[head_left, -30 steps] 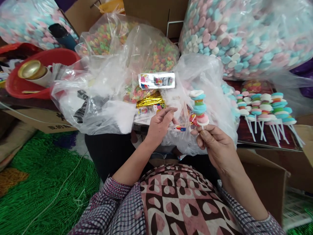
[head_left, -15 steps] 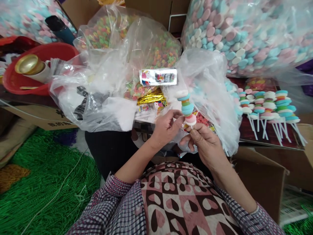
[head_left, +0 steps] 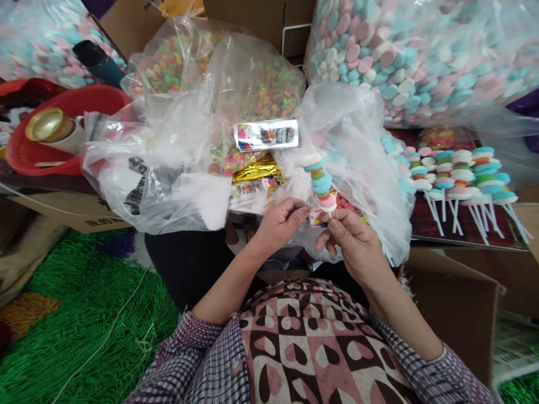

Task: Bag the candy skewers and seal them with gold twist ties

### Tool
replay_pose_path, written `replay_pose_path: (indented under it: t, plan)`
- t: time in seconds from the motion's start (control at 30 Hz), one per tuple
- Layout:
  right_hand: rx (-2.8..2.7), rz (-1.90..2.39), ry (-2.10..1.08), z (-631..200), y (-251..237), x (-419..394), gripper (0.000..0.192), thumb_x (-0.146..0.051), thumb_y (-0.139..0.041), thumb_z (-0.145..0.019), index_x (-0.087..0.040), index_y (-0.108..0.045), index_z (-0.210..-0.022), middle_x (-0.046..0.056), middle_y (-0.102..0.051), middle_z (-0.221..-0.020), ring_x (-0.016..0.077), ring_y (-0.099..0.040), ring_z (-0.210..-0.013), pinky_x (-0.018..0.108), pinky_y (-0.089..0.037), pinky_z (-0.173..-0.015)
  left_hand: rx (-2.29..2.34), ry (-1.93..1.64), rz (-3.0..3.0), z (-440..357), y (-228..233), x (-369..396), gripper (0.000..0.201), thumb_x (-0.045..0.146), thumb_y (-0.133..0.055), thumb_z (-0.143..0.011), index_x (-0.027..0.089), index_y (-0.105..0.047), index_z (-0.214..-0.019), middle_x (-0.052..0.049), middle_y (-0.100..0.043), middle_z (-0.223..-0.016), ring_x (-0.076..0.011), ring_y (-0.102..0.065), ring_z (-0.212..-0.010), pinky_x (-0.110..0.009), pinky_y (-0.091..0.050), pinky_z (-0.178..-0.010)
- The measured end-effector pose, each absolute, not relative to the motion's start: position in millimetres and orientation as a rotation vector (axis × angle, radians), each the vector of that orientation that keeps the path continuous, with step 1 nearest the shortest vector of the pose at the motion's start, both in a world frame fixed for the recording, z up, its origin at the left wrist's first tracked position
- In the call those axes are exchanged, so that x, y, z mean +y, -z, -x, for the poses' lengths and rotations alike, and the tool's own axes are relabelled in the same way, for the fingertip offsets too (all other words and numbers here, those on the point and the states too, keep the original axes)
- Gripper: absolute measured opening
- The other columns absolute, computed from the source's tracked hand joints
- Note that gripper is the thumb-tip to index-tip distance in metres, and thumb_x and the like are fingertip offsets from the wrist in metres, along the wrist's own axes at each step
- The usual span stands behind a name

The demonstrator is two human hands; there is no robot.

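My right hand pinches the stick of a marshmallow candy skewer between thumb and fingers. The skewer leans slightly left, stacked with white, blue, green, orange and pink pieces. Just left of it is my left hand, thumb and fingers pressed together, apart from the candy; whatever might be between its fingertips is hidden. Red candy rings show behind the skewer inside a clear plastic bag. Beyond my left hand lie gold twist ties and a stack of silver printed wrappers.
Finished-looking candy skewers lie in a row on the dark table at right. A big bag of marshmallows stands behind. Bags of gummy rings fill the middle back. At left sits a red basin; an open cardboard box is below right.
My left hand has drawn slightly left and down, away from the skewer. My right hand keeps hold of the stick. The view has shifted a little.
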State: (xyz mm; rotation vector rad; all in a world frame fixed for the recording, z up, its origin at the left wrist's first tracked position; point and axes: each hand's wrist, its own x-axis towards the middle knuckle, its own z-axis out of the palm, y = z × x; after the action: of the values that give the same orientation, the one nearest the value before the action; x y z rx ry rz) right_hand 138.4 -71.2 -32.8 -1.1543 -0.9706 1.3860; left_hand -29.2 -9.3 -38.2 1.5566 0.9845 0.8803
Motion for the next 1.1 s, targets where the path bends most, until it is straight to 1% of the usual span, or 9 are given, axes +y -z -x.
replay_pose_path:
  t: [0.17,0.27,0.4,0.47,0.63,0.7,0.87,1.0,1.1]
  plan:
    - [-1.015,1.171,-1.383,-138.1,34.1,-70.5,0.027,-0.050,-0.068,-0.088,-0.024,-0.064,-0.092,-0.003,-0.065,-0.068,0.0115,-0.062,-0.053,0.021,-0.039,-0.041,0.998,-0.906,-1.507,30.2,41.5,-9.5,0.024,0.040,-0.062,-0.087,0.018,-0.060,-0.077,0.002,-0.056,-0.067,-0.0111,-0.049,-0.064,-0.025,-0.040,-0.064]
    - [-1.024,1.150,-1.391,-141.0,28.0,-72.2,0.024,-0.047,-0.067,-0.090,-0.023,-0.065,-0.093,-0.003,-0.066,-0.064,0.0110,-0.060,-0.051,0.020,-0.038,-0.042,0.953,-0.971,-1.362,32.7,46.5,-8.4,0.028,0.044,-0.064,-0.087,0.018,-0.060,-0.078,0.004,-0.053,-0.063,-0.0099,-0.047,-0.060,-0.025,-0.038,-0.060]
    - [-1.011,1.167,-1.348,-156.9,14.4,-81.5,0.020,-0.042,-0.068,-0.090,-0.023,-0.066,-0.092,0.003,-0.075,-0.090,0.0104,-0.063,-0.055,0.020,-0.040,-0.042,0.844,-1.069,-1.119,36.9,49.8,-4.6,0.033,0.050,-0.071,-0.082,0.018,-0.062,-0.080,0.004,-0.054,-0.064,-0.0087,-0.048,-0.059,-0.023,-0.040,-0.060]
    - [-1.029,1.199,-1.352,-168.2,10.9,-89.6,0.018,-0.041,-0.067,-0.091,-0.023,-0.067,-0.091,0.004,-0.076,-0.096,0.0106,-0.064,-0.056,0.021,-0.040,-0.043,0.790,-1.093,-1.036,38.1,48.9,-3.2,0.035,0.050,-0.075,-0.079,0.018,-0.063,-0.078,0.003,-0.055,-0.067,-0.0079,-0.048,-0.059,-0.022,-0.041,-0.059]
    - [-1.150,1.332,-1.381,-191.6,16.1,-109.9,0.023,-0.043,-0.064,-0.093,-0.021,-0.073,-0.094,0.003,-0.070,-0.070,0.0113,-0.058,-0.054,0.021,-0.040,-0.045,0.724,-1.096,-0.940,40.5,46.6,-2.8,0.037,0.050,-0.080,-0.074,0.018,-0.063,-0.073,0.000,-0.061,-0.086,-0.0064,-0.050,-0.062,-0.022,-0.044,-0.060]
    - [-1.165,1.397,-1.386,-197.6,18.8,-114.9,0.026,-0.045,-0.063,-0.093,-0.021,-0.074,-0.095,0.002,-0.067,-0.065,0.0114,-0.056,-0.053,0.021,-0.038,-0.045,0.708,-1.075,-0.951,41.7,46.6,-3.2,0.035,0.050,-0.079,-0.075,0.018,-0.064,-0.074,-0.001,-0.062,-0.090,-0.0071,-0.051,-0.064,-0.022,-0.045,-0.062]
    - [-1.232,1.518,-1.305,-208.0,15.6,-118.7,0.028,-0.047,-0.062,-0.093,-0.022,-0.074,-0.094,0.001,-0.066,-0.065,0.0110,-0.053,-0.055,0.023,-0.038,-0.050,0.637,-1.081,-1.014,42.8,45.0,-3.5,0.032,0.048,-0.077,-0.078,0.019,-0.066,-0.072,-0.002,-0.064,-0.091,-0.0090,-0.054,-0.071,-0.022,-0.046,-0.066]
    - [-1.275,1.516,-1.270,-212.6,9.7,-119.1,0.028,-0.047,-0.062,-0.093,-0.022,-0.075,-0.090,-0.001,-0.059,-0.056,0.0104,-0.051,-0.053,0.023,-0.037,-0.050,0.556,-1.091,-1.047,44.4,43.7,-2.5,0.023,0.042,-0.076,-0.081,0.021,-0.071,-0.075,-0.003,-0.064,-0.095,-0.0122,-0.060,-0.088,-0.025,-0.049,-0.080]
    - [-1.217,1.450,-1.273,-211.0,8.4,-118.4,0.024,-0.045,-0.066,-0.091,-0.023,-0.075,-0.090,0.001,-0.068,-0.070,0.0095,-0.052,-0.053,0.024,-0.039,-0.050,0.538,-1.087,-1.111,46.6,44.9,-1.8,0.017,0.040,-0.076,-0.082,0.023,-0.074,-0.078,-0.003,-0.064,-0.100,-0.0144,-0.061,-0.099,-0.028,-0.048,-0.090]
